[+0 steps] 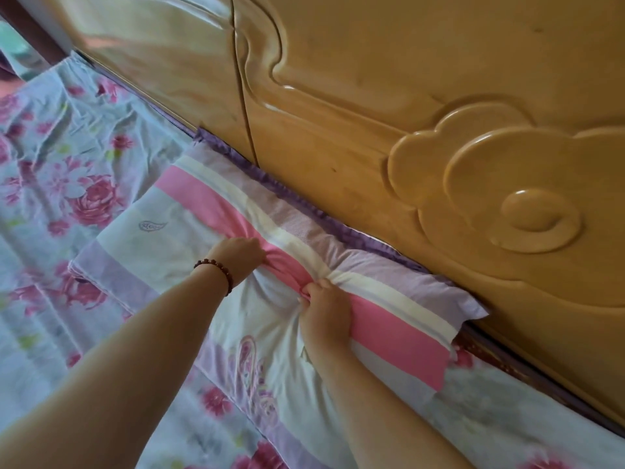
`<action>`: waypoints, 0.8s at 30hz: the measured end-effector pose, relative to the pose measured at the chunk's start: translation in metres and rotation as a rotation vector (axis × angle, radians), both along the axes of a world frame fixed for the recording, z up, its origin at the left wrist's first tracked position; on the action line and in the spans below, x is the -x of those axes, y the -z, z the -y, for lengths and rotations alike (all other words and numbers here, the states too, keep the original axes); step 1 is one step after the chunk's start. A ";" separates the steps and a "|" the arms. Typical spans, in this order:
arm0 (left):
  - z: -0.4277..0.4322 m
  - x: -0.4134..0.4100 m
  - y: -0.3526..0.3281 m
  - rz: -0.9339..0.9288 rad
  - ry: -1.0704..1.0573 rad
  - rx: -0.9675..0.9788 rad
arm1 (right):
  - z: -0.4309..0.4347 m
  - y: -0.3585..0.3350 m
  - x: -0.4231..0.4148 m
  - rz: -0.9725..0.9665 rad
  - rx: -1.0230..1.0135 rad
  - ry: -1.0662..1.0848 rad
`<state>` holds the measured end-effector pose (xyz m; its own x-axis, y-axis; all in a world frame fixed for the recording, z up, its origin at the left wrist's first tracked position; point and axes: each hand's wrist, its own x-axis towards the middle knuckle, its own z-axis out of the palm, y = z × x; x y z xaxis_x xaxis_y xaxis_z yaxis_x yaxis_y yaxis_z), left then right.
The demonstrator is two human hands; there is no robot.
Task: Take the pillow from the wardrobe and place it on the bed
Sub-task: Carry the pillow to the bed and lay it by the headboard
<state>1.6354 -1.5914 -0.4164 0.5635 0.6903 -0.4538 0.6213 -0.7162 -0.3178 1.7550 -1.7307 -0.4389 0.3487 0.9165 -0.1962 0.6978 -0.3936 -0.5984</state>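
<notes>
Both hands pinch cloth, not stuffing: left hand (pixel 241 257), bead bracelet (pixel 216 270) at the wrist, has its fingers curled into a bunch of the pillowcase at the pink stripe; right hand (pixel 326 309), just beside it, grips a second bunch, and the folds radiate from between the two. The pillow (pixel 389 333) lies flat on the bed (pixel 67 147), its long side along the head edge and close against the wooden headboard (pixel 372 96), its right corner poking toward the board. We judge the placing nearly done; what remains looks like letting go and smoothing. Risks from here: a pull on the gathered cover alone could slide the case over the filling and leave it twisted or puckered; a tug away from the head edge could drag the pillow askew, or ruck the sheet beneath. A purple frill (pixel 270 184) runs between pillow and headboard; we cannot tell whether it belongs to the pillow or to the bedding. The sheet is pale blue with pink roses and already creased toward the left edge. The headboard is glossy, with carved cloud shapes. No wardrobe in view.
</notes>
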 end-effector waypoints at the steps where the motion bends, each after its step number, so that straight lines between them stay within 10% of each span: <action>1: -0.006 0.002 -0.008 0.007 0.000 -0.011 | -0.002 -0.003 0.003 -0.031 -0.027 0.016; 16: -0.058 0.042 -0.127 -0.150 0.074 -0.192 | -0.046 -0.052 0.038 -0.402 -0.418 0.160; 24: 0.003 0.038 -0.028 0.379 -0.403 0.168 | -0.021 -0.018 0.017 -0.172 -0.219 0.001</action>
<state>1.5971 -1.5942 -0.3883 0.4156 0.8200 -0.3935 0.9038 -0.4207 0.0780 1.7380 -1.7095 -0.4213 0.3280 0.9434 -0.0495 0.5781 -0.2419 -0.7793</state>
